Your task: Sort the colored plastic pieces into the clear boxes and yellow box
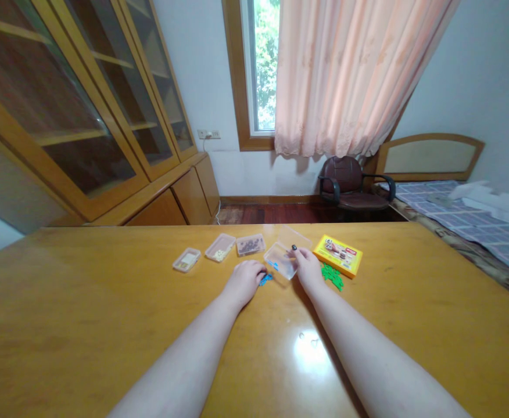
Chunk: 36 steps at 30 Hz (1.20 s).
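My left hand (246, 278) rests on the wooden table (84, 302), its fingers curled over small blue pieces (266, 278). My right hand (307, 267) grips the near edge of a clear plastic box (280, 258) whose lid stands open behind it. More blue pieces show just by that box. A pile of green pieces (333, 276) lies right of my right hand, beside a yellow packet (338, 255).
Three more clear boxes stand in a row to the left: one with dark bits (250, 244), one with pale bits (220, 247), one small (186, 259). Beyond the table are a glass-fronted cabinet (84, 116), an office chair (350, 186) and a bed (476, 215).
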{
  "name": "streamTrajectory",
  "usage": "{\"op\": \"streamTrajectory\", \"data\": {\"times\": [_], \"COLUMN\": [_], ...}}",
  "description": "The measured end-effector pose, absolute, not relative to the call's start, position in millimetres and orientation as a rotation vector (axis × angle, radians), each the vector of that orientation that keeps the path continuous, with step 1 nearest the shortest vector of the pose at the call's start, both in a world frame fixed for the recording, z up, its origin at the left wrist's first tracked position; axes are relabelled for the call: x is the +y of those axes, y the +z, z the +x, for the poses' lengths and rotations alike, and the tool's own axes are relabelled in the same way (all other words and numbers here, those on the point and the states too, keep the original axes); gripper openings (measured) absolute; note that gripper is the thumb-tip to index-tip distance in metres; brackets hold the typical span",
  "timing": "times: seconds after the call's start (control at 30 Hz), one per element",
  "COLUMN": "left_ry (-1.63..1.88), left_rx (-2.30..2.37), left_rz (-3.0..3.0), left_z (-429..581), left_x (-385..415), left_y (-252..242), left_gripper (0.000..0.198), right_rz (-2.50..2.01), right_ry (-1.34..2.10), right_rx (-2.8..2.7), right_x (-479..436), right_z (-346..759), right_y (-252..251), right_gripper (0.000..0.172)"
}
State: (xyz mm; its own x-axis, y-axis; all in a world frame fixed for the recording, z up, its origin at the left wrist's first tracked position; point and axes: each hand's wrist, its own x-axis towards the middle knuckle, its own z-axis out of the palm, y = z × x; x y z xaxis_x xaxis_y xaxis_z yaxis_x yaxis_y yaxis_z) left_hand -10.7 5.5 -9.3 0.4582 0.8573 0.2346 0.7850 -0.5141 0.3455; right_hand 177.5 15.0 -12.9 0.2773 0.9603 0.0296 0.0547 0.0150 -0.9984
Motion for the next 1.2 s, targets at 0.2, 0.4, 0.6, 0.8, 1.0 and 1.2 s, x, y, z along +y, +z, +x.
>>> {"op": "streamTrajectory", "data": {"times": [0.2, 0.4, 0.6, 0.8, 1.0, 1.2], "left_ry": [0.603, 0.57, 0.52, 0.585, 0.66, 0.502], "left_rx": [1.499, 1.576, 1.604, 1.673, 1.707, 1.627], "left_rz": [2.449, 2.481, 2.498, 2.455, 2.438, 2.513], "left_z": [-9, -8, -8, -10, -14, -14], "left_x": [8, 5, 5, 7, 7, 0], "left_y": [-15, -9, -5, -3, -1, 4], "left_gripper": [0.012, 0.009, 0.009, 0.011, 0.011, 0.011], "right_rz": [-1.345, -1.332, -1.339, -1.353, -1.338, -1.357], "right_ry": [0.968, 0.97, 0.967, 0.965, 0.953, 0.942], "right_rx": [-1.033, -1.028, -1.039, -1.049, -1.072, -1.062], "right_x": [14, 14, 14, 14, 15, 15], "right_z": [177, 176, 177, 178, 178, 178], "right_y": [-11, -11, -12, -11, -14, -14], "right_gripper": [0.029, 0.029, 0.029, 0.031, 0.031, 0.032]}}
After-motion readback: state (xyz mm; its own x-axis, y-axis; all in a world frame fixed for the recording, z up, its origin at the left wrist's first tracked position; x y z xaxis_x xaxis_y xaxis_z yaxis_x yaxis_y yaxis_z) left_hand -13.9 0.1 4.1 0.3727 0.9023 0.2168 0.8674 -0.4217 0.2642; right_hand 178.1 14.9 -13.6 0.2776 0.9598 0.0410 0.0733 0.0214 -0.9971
